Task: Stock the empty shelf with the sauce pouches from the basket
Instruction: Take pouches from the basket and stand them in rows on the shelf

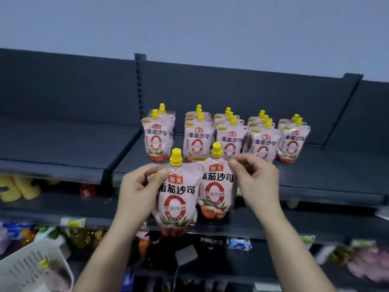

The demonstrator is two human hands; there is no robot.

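Observation:
Two pink sauce pouches with yellow caps hang upright in front of the dark top shelf [315, 178]. My left hand [139, 188] pinches the top left corner of the nearer pouch [177, 199]. My right hand [254, 182] pinches the top right corner of the second pouch [216, 190], just behind and to the right of the first. Several rows of the same pouches [229, 138] stand on the shelf behind them. The white basket [31, 268] at lower left holds one more pouch [52, 275].
The shelf bay [63, 144] to the left is bare. Lower shelves carry yellow packs [19, 186], bottles and mixed packaged goods. A grey wall rises above the shelving.

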